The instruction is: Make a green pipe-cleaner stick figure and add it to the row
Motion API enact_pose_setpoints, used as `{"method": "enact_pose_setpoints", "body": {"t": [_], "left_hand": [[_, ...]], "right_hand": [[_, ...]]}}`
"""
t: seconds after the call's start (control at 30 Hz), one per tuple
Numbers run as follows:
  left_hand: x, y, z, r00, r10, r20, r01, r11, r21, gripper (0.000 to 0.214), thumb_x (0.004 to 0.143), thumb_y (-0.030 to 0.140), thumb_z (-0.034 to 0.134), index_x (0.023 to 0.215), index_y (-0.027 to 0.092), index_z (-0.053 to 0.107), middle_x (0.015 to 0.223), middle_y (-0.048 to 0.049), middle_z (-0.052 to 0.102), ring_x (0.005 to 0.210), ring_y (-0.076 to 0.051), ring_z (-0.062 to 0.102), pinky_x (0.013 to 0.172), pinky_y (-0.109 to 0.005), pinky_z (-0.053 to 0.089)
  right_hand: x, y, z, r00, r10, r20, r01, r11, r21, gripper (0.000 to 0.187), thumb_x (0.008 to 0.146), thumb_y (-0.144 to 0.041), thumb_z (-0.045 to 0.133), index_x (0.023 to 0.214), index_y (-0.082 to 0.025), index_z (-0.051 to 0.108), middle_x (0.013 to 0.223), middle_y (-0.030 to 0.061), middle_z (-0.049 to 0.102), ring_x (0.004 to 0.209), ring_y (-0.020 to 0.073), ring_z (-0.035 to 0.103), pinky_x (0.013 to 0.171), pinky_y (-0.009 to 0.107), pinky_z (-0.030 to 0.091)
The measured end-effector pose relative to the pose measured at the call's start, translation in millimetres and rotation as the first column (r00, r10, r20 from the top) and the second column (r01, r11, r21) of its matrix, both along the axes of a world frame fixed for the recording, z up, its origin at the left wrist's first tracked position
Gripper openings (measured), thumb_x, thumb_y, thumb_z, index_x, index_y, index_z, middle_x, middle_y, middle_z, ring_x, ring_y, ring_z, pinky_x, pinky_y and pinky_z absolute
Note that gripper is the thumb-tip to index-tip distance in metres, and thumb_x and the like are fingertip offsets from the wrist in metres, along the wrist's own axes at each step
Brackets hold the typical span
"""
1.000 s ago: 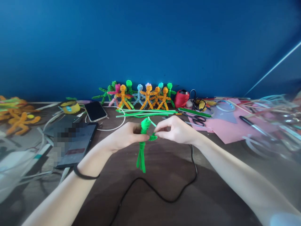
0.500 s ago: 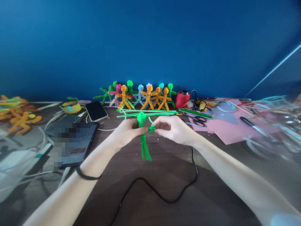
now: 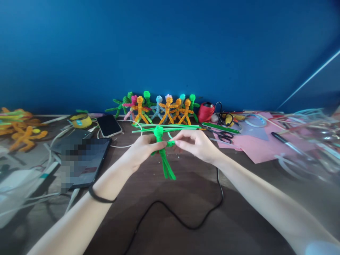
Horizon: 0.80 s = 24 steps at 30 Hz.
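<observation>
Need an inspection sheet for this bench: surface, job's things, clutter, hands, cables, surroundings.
Surface: dark brown wooden table, bare in front of the hands.
Job's things: green pipe-cleaner stick figure held above the table; loose green pipe cleaners lying behind it.
Clutter: row of coloured pipe-cleaner figures against the wall; black phone; dark tablet; black scissors; pink paper sheets; red spool.
Hands: left hand grips the figure's body; right hand pinches its arm.
Cables: black cable looping across the table; white cable near the phone.
Surroundings: blue wall.
</observation>
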<state>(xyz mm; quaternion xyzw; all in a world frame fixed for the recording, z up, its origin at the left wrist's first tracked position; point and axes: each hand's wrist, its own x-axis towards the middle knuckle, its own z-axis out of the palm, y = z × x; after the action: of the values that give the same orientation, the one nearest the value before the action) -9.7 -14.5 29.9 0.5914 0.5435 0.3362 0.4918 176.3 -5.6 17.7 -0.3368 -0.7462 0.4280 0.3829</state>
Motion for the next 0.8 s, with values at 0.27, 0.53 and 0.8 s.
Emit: {"method": "enact_pose_setpoints", "body": {"t": [0.27,0.53,0.8], "left_hand": [[0.5,-2.7,2.0,0.987,-0.028,-0.160,0.055,0.985,0.166,0.027,0.067,0.042,0.061,0.067,0.015,0.060,0.063,0.0021,0.056,0.060,-0.013,0.047,0.058,-0.026,0.034],[2.0,-4.1,2.9,0.998,-0.059,-0.028,0.061,0.994,0.088,0.021,0.067,0.036,0.063,0.065,0.016,0.061,0.059,0.0029,0.054,0.058,-0.012,0.047,0.059,-0.025,0.035],[0.0,-2.2,0.1,0.994,-0.078,0.082,0.080,0.997,-0.017,0.018,0.067,0.034,0.065,0.065,0.016,0.062,0.056,0.0035,0.052,0.055,-0.010,0.044,0.055,-0.024,0.033]], "right_hand": [[1.0,7.0,0.0,0.988,0.047,-0.145,-0.085,0.959,-0.270,0.021,0.068,-0.031,0.070,0.075,-0.014,0.059,0.066,0.0014,0.066,0.063,0.0129,0.063,0.064,0.029,0.052],[2.0,4.1,1.8,0.999,-0.004,0.042,0.005,0.999,-0.040,0.016,0.073,-0.028,0.065,0.080,-0.015,0.062,0.076,0.0028,0.065,0.068,0.0126,0.060,0.062,0.026,0.048],[4.4,2.1,0.7,0.945,-0.043,0.325,-0.081,0.929,0.360,0.016,0.084,-0.025,0.050,0.084,-0.016,0.063,0.074,0.0035,0.064,0.065,0.0125,0.057,0.061,0.024,0.043]]}}
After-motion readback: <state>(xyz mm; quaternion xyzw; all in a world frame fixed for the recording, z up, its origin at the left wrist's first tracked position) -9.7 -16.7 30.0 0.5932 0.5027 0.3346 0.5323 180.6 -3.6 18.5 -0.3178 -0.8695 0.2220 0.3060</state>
